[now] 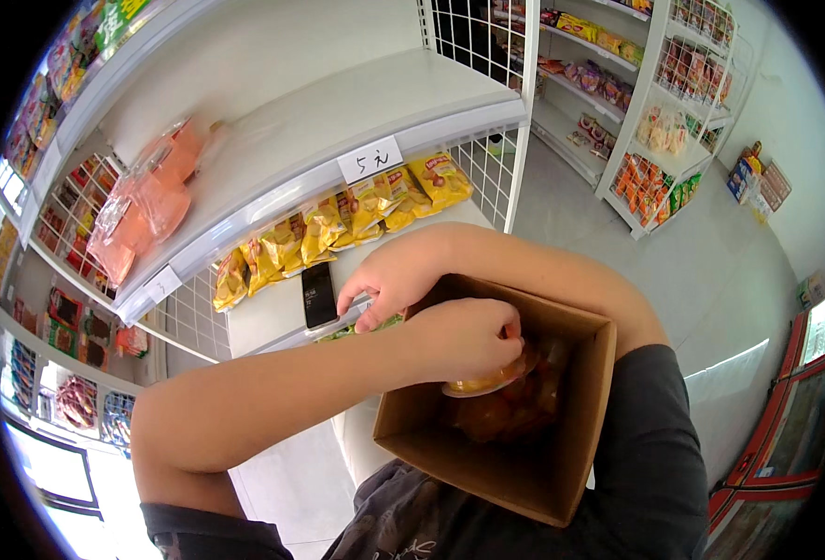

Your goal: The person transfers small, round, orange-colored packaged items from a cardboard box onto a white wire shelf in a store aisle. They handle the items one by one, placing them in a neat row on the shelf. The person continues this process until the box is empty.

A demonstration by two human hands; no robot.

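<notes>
A brown cardboard box (594,392), its top uncovered, rests tilted against my body. My right forearm wraps around its far side. My right hand (398,280) sticks out past the box's left corner with its fingers apart and nothing between them. My left hand (479,339) reaches into the box, its fingers closed on a clear round-edged package (479,385) with orange-yellow contents. More wrapped orange-red items (503,416) lie in shadow at the bottom of the box; their kind cannot be told.
Yellow snack bags (328,224) line the lower shelf, beside a dark smartphone (319,295). Pink-orange packages in clear plastic (150,196) lie on the shelf above, whose edge bears price tags (369,161). A white rack with snacks (671,140) stands at the upper right, red-framed glass-fronted cabinets (769,441) at the lower right.
</notes>
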